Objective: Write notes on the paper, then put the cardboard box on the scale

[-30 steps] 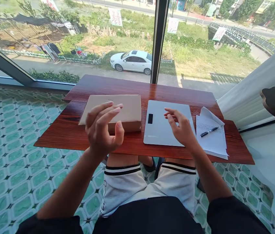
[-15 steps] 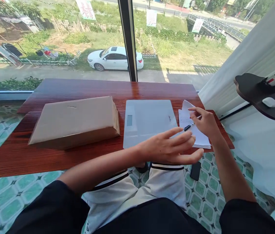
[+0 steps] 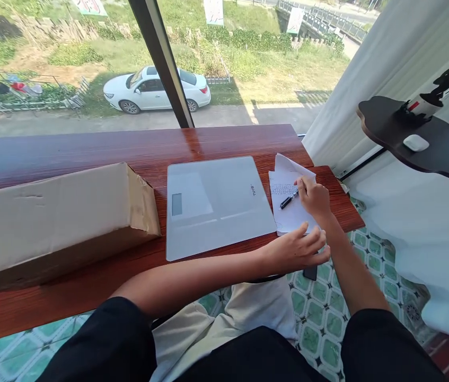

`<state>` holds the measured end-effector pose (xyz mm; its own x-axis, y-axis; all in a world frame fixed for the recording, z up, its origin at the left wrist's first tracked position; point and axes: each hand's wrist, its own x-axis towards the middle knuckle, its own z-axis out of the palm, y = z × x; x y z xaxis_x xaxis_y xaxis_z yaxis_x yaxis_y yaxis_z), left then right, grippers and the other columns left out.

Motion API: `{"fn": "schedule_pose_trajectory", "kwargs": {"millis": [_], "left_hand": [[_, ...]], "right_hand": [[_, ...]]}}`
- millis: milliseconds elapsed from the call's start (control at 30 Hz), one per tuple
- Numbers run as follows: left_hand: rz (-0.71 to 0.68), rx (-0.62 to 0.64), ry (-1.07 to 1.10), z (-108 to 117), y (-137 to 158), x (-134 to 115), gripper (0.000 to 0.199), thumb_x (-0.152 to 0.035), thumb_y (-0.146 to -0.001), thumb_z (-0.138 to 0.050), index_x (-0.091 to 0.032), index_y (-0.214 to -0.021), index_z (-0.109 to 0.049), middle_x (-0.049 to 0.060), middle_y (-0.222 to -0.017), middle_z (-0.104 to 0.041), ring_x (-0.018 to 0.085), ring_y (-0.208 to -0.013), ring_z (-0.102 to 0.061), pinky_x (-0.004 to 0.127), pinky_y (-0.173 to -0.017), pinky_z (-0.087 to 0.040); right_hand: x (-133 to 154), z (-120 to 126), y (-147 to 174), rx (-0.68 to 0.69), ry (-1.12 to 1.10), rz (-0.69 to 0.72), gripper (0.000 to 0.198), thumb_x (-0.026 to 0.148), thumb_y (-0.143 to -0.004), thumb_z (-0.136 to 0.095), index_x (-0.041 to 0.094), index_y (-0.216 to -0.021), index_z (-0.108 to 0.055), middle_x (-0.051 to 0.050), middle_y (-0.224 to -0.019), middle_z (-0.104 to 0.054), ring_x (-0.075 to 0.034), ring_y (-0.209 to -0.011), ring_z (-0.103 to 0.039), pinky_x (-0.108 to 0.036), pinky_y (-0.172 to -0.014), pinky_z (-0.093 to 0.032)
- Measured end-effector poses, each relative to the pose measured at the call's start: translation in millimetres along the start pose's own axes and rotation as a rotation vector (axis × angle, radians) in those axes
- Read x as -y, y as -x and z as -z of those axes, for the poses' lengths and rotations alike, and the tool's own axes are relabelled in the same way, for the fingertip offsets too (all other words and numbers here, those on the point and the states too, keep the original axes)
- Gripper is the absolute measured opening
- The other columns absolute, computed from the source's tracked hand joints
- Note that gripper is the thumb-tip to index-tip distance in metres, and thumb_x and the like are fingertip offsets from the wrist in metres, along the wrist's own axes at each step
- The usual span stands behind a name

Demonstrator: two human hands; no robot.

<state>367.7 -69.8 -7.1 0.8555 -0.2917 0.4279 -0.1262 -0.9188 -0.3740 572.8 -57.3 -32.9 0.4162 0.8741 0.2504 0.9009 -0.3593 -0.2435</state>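
Note:
A small stack of paper (image 3: 288, 216) with handwritten lines lies at the desk's right end, its upper sheet raised and bent at the back. A black pen (image 3: 287, 202) rests on it. My right hand (image 3: 315, 200) is closed, thumb and forefinger pinched at the bent sheet's edge, close by the pen's far end. My left hand (image 3: 296, 248) hovers by the paper's front edge, fingers loosely curled and apart, holding nothing. Left of the paper sits a flat glass scale (image 3: 216, 207) with a small grey display.
A long cardboard box (image 3: 57, 217) occupies the left of the reddish wooden desk (image 3: 232, 139). A dark wavy shelf (image 3: 442, 151) carrying a plant pot and a white mouse-like object juts out at right beside a white curtain (image 3: 351, 106). A phone (image 3: 310, 272) lies on the tiled floor.
The view has turned right and closer to the desk. My right fingers have drawn together at the raised sheet. My left hand's fingers have curled more, near the paper's front edge.

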Motion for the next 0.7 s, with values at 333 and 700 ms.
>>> {"fn": "schedule_pose_trajectory", "kwargs": {"millis": [333,700], "left_hand": [[0.015,-0.006,-0.018,-17.3,10.0,-21.0,0.036,-0.028,-0.099,-0.043,-0.021,-0.133,-0.054,0.017,-0.147,-0.054,0.026,-0.125,-0.058,0.042,-0.102,-0.044],[0.079,0.032,0.085,-32.6,10.5,-28.8,0.036,-0.025,-0.097,-0.048,-0.017,-0.131,-0.055,0.021,-0.143,-0.057,0.029,-0.126,-0.058,0.045,-0.102,-0.045]], "right_hand": [[-0.1,-10.1,5.5,0.001,0.141,-0.003,0.043,0.040,-0.103,-0.036,0.016,-0.088,-0.068,-0.009,-0.070,-0.064,-0.015,-0.056,-0.045,-0.030,-0.061,-0.015],[-13.1,-5.8,5.2,-0.423,-0.169,0.198,0.030,0.017,-0.089,-0.045,0.016,-0.108,-0.068,-0.007,-0.089,-0.071,-0.016,-0.073,-0.062,-0.029,-0.071,-0.046]]}}
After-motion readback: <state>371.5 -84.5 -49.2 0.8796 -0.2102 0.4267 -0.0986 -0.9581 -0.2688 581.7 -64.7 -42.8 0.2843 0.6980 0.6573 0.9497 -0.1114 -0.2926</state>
